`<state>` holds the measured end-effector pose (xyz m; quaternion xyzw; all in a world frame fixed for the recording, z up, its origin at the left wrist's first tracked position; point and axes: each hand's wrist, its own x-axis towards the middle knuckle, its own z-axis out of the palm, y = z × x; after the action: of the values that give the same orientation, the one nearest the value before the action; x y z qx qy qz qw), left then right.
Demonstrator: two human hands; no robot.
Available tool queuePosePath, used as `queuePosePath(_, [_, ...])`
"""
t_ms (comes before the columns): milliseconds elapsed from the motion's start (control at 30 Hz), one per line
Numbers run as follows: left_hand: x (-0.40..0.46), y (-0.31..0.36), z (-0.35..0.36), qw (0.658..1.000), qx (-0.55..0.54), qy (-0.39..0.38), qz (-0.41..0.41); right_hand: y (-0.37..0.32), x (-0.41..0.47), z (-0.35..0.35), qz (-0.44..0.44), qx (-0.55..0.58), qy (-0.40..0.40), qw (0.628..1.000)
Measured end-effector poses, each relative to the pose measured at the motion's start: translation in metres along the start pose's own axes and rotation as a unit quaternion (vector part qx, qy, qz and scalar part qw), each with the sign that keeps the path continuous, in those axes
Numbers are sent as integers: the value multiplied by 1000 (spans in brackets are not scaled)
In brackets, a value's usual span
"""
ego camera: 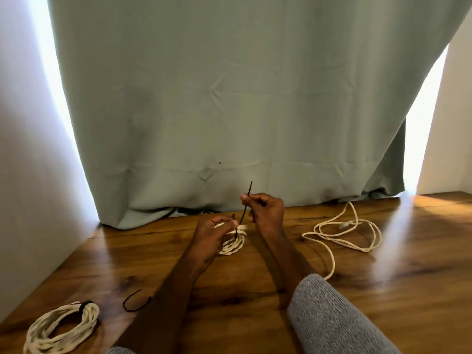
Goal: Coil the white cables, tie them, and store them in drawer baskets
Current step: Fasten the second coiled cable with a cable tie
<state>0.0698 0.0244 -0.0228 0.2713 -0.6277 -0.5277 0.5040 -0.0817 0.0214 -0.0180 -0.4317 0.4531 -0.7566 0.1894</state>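
Note:
My left hand (213, 232) grips a small coil of white cable (233, 243) just above the wooden table. A black tie (245, 209) loops around the coil's top and rises upward. My right hand (265, 209) pinches that tie's long end above and to the right of the coil. At the near left lies a larger white coil (61, 328), bound with a black tie. A loose, uncoiled white cable (352, 233) sprawls on the right, one end trailing toward my right sleeve.
A spare black tie (134, 301) lies bent on the wooden table (383, 290) near my left forearm. A grey-green curtain (229, 98) hangs down to the table's far edge. White walls stand at the left and the far right.

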Motion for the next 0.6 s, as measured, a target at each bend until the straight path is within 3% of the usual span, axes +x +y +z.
queuePosePath(100, [3,-4,-4,1000,18,2,5,-2,-7,9,-18,-39,-42,998])
queuePosePath(300, [3,-8,-6,999,32,-10,24,-4,-10,15,-35,-90,-35,995])
queuePosePath(600, [-1,-8,-5,1000,10,-24,-13,-21,9,0,51,72,106,990])
